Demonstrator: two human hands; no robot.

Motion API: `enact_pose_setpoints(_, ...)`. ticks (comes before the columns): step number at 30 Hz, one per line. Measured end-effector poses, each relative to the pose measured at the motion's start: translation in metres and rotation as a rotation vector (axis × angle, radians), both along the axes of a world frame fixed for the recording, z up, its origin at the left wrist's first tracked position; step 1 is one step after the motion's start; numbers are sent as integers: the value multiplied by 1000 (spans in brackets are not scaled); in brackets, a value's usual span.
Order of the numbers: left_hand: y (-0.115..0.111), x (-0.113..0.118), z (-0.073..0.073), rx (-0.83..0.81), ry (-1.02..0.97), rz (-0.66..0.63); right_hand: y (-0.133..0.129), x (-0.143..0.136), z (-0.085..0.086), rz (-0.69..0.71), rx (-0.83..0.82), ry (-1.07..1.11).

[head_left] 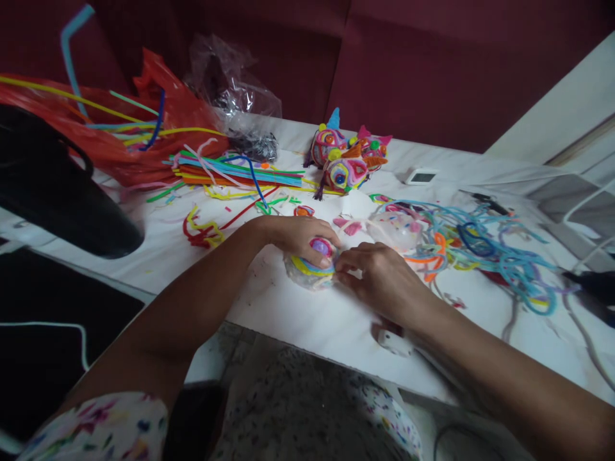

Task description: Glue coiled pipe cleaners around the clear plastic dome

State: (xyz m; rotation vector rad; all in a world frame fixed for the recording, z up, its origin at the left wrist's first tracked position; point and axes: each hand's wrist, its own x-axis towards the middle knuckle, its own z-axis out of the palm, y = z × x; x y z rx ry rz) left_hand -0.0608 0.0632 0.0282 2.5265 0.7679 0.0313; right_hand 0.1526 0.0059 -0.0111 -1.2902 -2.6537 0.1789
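Observation:
On the white table, near its front edge, sits a clear round ball partly covered in coloured pipe cleaners, with yellow and blue bands and a pink and purple coil. My left hand wraps over the top of this ball and holds it. My right hand is at the ball's right side, thumb and fingers pinched together against it. Whatever lies between those fingertips is too small to make out. A small orange and red coiled piece lies just behind my left hand.
Finished-looking fuzzy ornaments stand at the back. Bundled pipe cleaners and a red plastic bag are on the left, beside a black object. Tangled blue pipe cleaners and cables lie right. A white device sits near the front edge.

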Motion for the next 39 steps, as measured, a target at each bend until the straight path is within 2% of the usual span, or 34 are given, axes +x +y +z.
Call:
enact_pose_setpoints(7,0,0,-1,13,5,-13,0,-5,4,-154,-126,41)
enact_pose_setpoints(14,-2,1,1,39,39,-7,-1,-8,7,-247,-195,64)
enact_pose_setpoints(22,-11,3,8,82,145,31,1,-8,0,-180,-160,166)
enact_pose_setpoints(30,-29,11,11,214,312,78,0,-15,3,-217,-157,169)
enact_pose_setpoints(39,-35,12,11,250,325,90,-1,-17,4,-246,-172,156)
